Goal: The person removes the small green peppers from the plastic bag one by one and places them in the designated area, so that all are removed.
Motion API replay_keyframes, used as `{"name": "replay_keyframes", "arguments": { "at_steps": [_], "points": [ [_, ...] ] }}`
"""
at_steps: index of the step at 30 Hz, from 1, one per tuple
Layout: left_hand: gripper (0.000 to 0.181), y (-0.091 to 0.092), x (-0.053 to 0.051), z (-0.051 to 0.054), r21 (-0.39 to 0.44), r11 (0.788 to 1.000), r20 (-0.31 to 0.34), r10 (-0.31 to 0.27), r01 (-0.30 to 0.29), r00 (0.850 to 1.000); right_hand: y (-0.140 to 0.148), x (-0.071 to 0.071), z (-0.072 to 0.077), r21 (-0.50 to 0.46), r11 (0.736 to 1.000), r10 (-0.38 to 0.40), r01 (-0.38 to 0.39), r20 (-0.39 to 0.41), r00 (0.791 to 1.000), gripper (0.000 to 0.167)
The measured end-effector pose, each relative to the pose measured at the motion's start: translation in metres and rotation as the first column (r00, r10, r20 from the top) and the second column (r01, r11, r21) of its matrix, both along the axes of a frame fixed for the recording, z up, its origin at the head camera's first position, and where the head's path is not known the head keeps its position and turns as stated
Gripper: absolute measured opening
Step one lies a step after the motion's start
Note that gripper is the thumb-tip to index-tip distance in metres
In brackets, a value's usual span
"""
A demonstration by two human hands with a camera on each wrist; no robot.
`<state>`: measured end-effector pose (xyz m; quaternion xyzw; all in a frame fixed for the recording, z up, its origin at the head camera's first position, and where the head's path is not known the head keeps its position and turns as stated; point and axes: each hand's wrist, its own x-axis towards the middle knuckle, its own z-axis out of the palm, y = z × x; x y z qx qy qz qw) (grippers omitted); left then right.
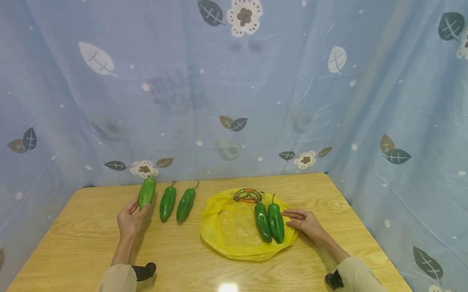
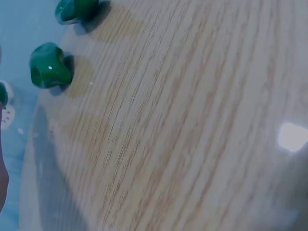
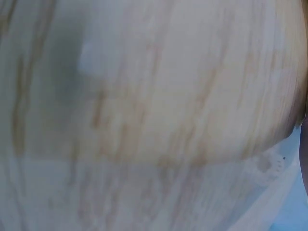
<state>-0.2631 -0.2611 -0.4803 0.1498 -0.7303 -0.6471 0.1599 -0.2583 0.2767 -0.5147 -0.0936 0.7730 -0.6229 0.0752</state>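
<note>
In the head view my left hand (image 1: pixel 130 218) holds a green pepper (image 1: pixel 147 192) between thumb and fingers, at the back left of the table. Two more peppers lie on the wood to its right, a nearer one (image 1: pixel 167 204) and a farther one (image 1: pixel 186 205) with a long stem. My right hand (image 1: pixel 306 223) is at the right edge of a flattened yellow plastic bag (image 1: pixel 233 226), fingers extended beside a pepper (image 1: pixel 276 222). Another pepper (image 1: pixel 262 222) lies next to that one on the bag. Both peppers' stems point away from me.
The wooden table (image 1: pixel 176 266) ends at a blue patterned curtain (image 1: pixel 200 86) behind and on both sides. A black wrist strap piece (image 1: pixel 144 272) sticks out from the left sleeve, another (image 1: pixel 334 280) from the right. The left wrist view shows two pepper ends, one (image 2: pixel 49 66) nearer.
</note>
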Motion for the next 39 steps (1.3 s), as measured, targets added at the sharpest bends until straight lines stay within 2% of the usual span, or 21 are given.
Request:
{"name": "replay_keyframes", "arguments": {
  "at_steps": [5,12,17,22,25,29,33,37,39],
  "points": [
    [0.056,-0.006,0.003,-0.006,0.008,1.0,0.04,0.012,-0.012,0.999,-0.006,-0.002,0.001,0.003,1.0,0.024,-0.024,-0.001,1.0,0.046],
    [0.057,-0.011,0.006,-0.012,-0.11,0.994,0.089,-0.004,0.014,0.996,-0.009,-0.005,0.003,-0.013,0.999,0.04,-0.041,-0.016,0.999,0.045],
    [0.055,-0.008,0.004,-0.012,-0.137,0.99,0.11,-0.006,0.021,0.994,-0.007,-0.003,0.003,-0.017,1.0,0.025,-0.026,-0.019,1.0,0.045],
    [0.055,-0.002,0.001,-0.009,-0.146,0.988,0.099,-0.031,0.046,0.995,-0.005,-0.001,0.003,-0.033,0.999,0.023,-0.024,-0.025,0.999,0.044],
    [0.055,0.0,0.002,-0.006,-0.197,0.978,0.105,-0.056,0.076,0.993,-0.004,0.0,0.003,-0.037,0.999,0.02,-0.021,-0.021,1.0,0.045],
    [0.053,0.0,0.003,-0.007,-0.301,0.946,0.131,-0.081,0.118,0.988,-0.002,0.001,0.003,-0.042,0.999,0.009,-0.009,-0.003,1.0,0.045],
    [0.052,-0.001,0.003,-0.01,-0.334,0.931,0.142,-0.105,0.147,0.984,0.0,0.002,0.002,-0.037,0.999,0.007,-0.007,-0.003,1.0,0.046],
    [0.053,-0.001,0.003,-0.012,-0.367,0.919,0.117,-0.106,0.142,0.987,0.0,0.002,0.001,-0.02,1.0,0.003,-0.003,-0.018,1.0,0.046],
    [0.053,-0.001,0.003,-0.012,-0.402,0.906,0.11,-0.096,0.133,0.989,0.0,0.002,0.001,-0.007,1.0,0.0,0.0,-0.02,1.0,0.046]
  ]
}}
